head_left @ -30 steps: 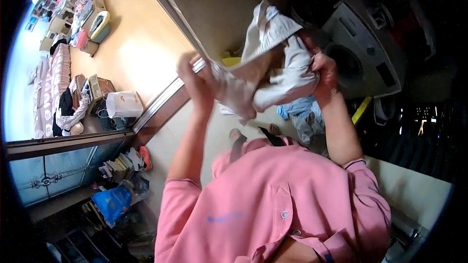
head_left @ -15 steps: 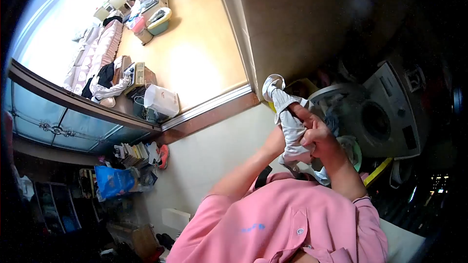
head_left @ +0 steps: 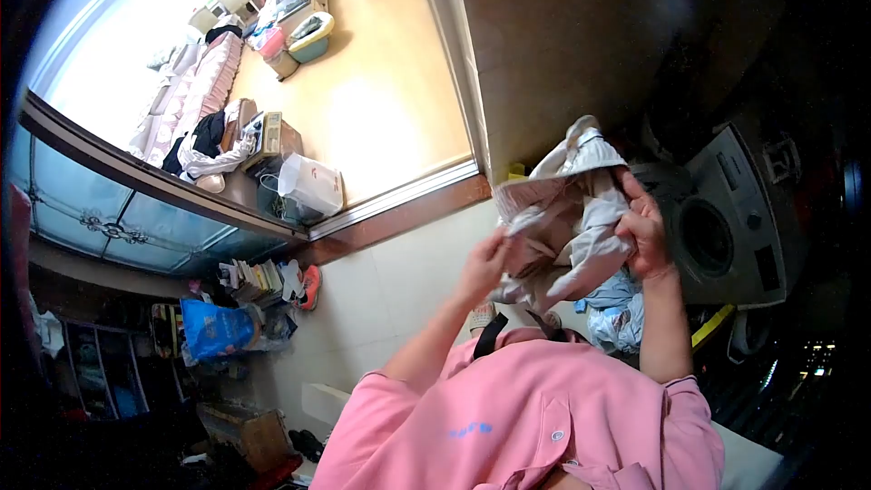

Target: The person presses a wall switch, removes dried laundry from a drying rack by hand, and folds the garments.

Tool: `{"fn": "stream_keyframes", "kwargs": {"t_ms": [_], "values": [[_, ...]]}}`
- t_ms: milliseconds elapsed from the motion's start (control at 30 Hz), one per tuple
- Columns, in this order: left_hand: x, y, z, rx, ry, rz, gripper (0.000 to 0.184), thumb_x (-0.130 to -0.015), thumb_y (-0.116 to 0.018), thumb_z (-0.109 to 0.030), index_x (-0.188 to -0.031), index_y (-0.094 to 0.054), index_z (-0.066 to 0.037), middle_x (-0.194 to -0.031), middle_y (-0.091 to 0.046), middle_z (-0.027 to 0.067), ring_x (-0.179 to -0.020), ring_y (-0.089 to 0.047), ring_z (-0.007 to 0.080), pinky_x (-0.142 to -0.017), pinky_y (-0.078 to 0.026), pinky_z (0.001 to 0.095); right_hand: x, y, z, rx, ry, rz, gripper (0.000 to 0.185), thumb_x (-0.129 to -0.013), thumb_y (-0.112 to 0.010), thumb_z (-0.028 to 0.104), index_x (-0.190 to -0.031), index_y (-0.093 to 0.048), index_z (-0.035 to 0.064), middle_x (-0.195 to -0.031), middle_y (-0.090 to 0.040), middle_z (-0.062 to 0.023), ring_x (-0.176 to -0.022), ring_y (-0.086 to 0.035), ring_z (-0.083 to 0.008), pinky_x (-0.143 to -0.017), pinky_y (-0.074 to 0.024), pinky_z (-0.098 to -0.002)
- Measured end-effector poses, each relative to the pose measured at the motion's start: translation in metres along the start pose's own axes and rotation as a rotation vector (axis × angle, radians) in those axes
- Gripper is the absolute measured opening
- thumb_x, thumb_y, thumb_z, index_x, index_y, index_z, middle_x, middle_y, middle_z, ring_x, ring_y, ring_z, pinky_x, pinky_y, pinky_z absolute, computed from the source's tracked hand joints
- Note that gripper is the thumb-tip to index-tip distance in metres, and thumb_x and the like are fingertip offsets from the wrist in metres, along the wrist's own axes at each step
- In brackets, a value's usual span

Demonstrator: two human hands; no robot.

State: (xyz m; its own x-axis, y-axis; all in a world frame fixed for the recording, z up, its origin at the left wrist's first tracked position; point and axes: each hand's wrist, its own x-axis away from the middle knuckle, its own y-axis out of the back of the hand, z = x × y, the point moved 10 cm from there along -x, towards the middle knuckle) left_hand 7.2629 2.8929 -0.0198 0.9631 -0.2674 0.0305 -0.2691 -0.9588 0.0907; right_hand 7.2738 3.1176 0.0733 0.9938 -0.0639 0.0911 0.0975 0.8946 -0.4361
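A pale garment with a gathered, elastic-looking waistband (head_left: 594, 159) is stretched out in front of my chest, its opening spread wide. On its left edge my left hand (head_left: 485, 265) is closed, pinching the cloth. My right hand (head_left: 646, 229) grips the opposite edge near the waistband, fingers curled round it. Folds of fabric hang between both hands. Below my right hand, light blue cloth (head_left: 617, 308) lies in a heap.
A front-loading washing machine (head_left: 717, 227) stands on the right. At the left are a sliding-door track (head_left: 390, 204), a white bag (head_left: 308, 183), a blue bag (head_left: 216, 327) and an orange shoe (head_left: 311, 288). Beyond the doorway a sofa (head_left: 200, 91) and a basin (head_left: 313, 41) show.
The garment was bunched and narrow between my hands; now it is pulled open. My left hand has come out to the left, and my right hand has moved slightly right.
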Motion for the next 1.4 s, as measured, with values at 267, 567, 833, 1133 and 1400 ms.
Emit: {"fn": "stream_keyframes", "kwargs": {"t_ms": [267, 567, 833, 1133, 1400], "values": [[-0.028, 0.094, -0.043, 0.737, -0.152, -0.223, 0.026, -0.094, -0.049, -0.025, -0.099, -0.056, 0.000, -0.094, -0.061, 0.0101, -0.083, -0.059, 0.0186, -0.073, -0.051, 0.0313, -0.010, 0.060, 0.003, 0.692, 0.123, -0.074, 0.047, -0.070, -0.046, -0.004, -0.114, -0.061, 0.0021, -0.094, -0.062, -0.0006, -0.076, -0.052, -0.0070, -0.072, -0.0419, -0.0203], [-0.044, 0.077, -0.082, 0.775, 0.020, -0.061, 0.034, -0.093, -0.049, -0.029, -0.099, -0.055, 0.004, -0.095, -0.063, 0.0152, -0.080, -0.063, 0.0221, -0.072, -0.053, 0.0327, -0.003, 0.060, 0.060, 1.226, 0.525, -0.208, 0.031, -0.068, -0.054, -0.002, -0.096, -0.067, 0.0025, -0.079, -0.058, -0.0117, -0.072, -0.058, -0.0234, -0.066, -0.0464, -0.0294], [-0.057, 0.015, -0.080, 0.983, 0.185, 0.080, 0.034, -0.094, -0.046, -0.032, -0.104, -0.054, 0.000, -0.100, -0.061, 0.0147, -0.091, -0.061, 0.0242, -0.078, -0.052, 0.0372, 0.036, -0.043, 0.041, 1.211, 0.831, -0.058, 0.025, -0.071, -0.056, 0.000, -0.095, -0.060, 0.0027, -0.098, -0.055, -0.0151, -0.091, -0.055, -0.0314, -0.081, -0.0449, -0.0380], [-0.057, -0.003, -0.084, 0.952, 0.107, 0.011, 0.033, -0.095, -0.043, -0.032, -0.106, -0.053, -0.002, -0.101, -0.060, 0.0125, -0.092, -0.060, 0.0228, -0.082, -0.049, 0.0356, -0.024, -0.051, -0.132, 1.381, 0.561, 0.202, 0.027, -0.076, -0.054, 0.010, -0.102, -0.060, 0.0033, -0.104, -0.059, -0.0176, -0.106, -0.052, -0.0342, -0.090, -0.0430, -0.0382], [-0.091, 0.068, 0.029, 0.696, 0.203, -0.184, 0.040, -0.096, -0.038, -0.032, -0.114, -0.051, 0.001, -0.107, -0.057, 0.0144, -0.097, -0.056, 0.0237, -0.082, -0.047, 0.0364, -0.030, -0.004, -0.030, 0.462, 0.272, 0.131, 0.024, -0.080, -0.053, -0.004, -0.100, -0.064, 0.0015, -0.094, -0.066, -0.0052, -0.088, -0.061, -0.0140, -0.079, -0.0467, -0.0250]]}}
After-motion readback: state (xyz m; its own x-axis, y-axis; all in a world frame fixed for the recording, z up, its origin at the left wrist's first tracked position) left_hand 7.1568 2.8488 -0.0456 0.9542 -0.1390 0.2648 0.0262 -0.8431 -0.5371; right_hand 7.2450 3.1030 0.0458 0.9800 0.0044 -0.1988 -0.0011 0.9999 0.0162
